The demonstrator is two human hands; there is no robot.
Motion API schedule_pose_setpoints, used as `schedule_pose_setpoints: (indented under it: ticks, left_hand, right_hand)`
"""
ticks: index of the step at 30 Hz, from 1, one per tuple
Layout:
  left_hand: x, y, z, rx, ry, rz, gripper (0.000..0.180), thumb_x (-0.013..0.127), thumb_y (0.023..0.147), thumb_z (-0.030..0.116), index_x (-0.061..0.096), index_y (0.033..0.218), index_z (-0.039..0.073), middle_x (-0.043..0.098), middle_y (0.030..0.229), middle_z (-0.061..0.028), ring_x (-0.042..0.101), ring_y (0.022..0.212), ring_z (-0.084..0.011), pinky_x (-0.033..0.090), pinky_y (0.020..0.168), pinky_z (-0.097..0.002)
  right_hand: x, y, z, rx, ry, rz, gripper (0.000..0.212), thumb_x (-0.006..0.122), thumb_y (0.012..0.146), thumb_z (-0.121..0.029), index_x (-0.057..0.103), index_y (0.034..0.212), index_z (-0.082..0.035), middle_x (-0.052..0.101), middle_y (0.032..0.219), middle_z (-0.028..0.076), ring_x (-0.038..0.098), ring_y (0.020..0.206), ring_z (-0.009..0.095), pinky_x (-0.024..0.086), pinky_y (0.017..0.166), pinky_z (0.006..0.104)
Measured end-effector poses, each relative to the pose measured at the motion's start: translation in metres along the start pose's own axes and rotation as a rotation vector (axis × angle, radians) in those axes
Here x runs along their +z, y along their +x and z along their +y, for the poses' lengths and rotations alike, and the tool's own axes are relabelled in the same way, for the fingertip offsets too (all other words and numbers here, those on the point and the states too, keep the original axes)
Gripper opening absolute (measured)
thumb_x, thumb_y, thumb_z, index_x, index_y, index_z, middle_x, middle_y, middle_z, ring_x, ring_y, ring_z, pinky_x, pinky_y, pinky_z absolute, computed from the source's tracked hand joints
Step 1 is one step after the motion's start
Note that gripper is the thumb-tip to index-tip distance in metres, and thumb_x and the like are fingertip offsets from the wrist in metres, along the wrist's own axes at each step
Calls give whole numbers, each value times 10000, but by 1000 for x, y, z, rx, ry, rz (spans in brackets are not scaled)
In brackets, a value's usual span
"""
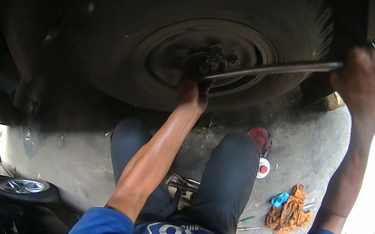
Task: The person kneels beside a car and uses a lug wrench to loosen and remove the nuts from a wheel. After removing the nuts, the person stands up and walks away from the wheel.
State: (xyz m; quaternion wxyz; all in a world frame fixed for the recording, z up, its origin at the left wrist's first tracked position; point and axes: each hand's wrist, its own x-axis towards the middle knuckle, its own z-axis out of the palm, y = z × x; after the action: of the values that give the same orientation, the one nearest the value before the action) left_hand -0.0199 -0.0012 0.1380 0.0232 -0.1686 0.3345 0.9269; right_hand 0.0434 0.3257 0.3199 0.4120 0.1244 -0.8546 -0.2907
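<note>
A large dark wheel (157, 62) with its tyre stands in front of me, its hub and several lug nuts in shadow. Across it runs a long metal bar (280, 69), rising from the hub toward the upper right. My right hand (364, 74) is closed in a fist round the bar's outer end. At the hub, my left hand (193, 92) is wrapped about the bar's inner end, close to the lower lug nuts. Its fingers are partly lost in the dark, and whatever fitting sits on the bar's end is hidden.
On the concrete floor to the right lie an orange-brown rag (291, 211), a blue cloth (279, 199) and hand tools (248, 228). A white round container with a red cap (263, 169) stands beside my knee. Another wheel (22, 187) lies at the lower left.
</note>
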Motion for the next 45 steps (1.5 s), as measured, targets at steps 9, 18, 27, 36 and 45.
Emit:
schedule_pose_setpoints:
  ticks: [9,18,27,36,45]
  left_hand:
    - [-30,14,-3,495,996,-10,388,460,1006,286,541,1251,-4,578,1204,-147,568,1059,-265,470,910,-397]
    - [-26,-12,8,573,1348,44,348,459,990,252,586,1053,-66,625,1037,-272,583,957,-451,460,839,-476]
    - [-35,7,-4,208,539,14,381,412,1030,276,569,1234,-6,608,1154,-145,590,1067,-265,440,953,-393]
    - [-20,-4,13,-61,-114,-158,295,484,1007,260,550,1254,113,588,1197,-38,585,1036,-140,536,839,-283]
    - [-33,29,-8,-8,-243,-296,206,528,970,181,608,1145,107,618,1131,-2,598,982,-98,517,792,-239]
  right_hand:
    - [181,-250,-343,703,935,-1291,364,739,672,-189,676,976,0,667,918,221,645,818,390,517,721,469]
    - [158,-273,-326,310,1253,-1244,313,713,760,-219,693,945,34,666,977,277,644,940,412,503,805,444]
    - [-21,-105,-61,463,463,-579,275,703,703,-57,705,977,-33,669,865,219,626,841,400,503,799,465]
    - [-157,78,-54,-83,-15,-229,477,796,655,-18,691,1104,-140,684,1025,59,614,983,238,465,932,423]
    - [-203,130,-103,-378,83,87,497,803,700,-64,665,1173,-130,651,1140,96,556,1203,259,400,1081,420]
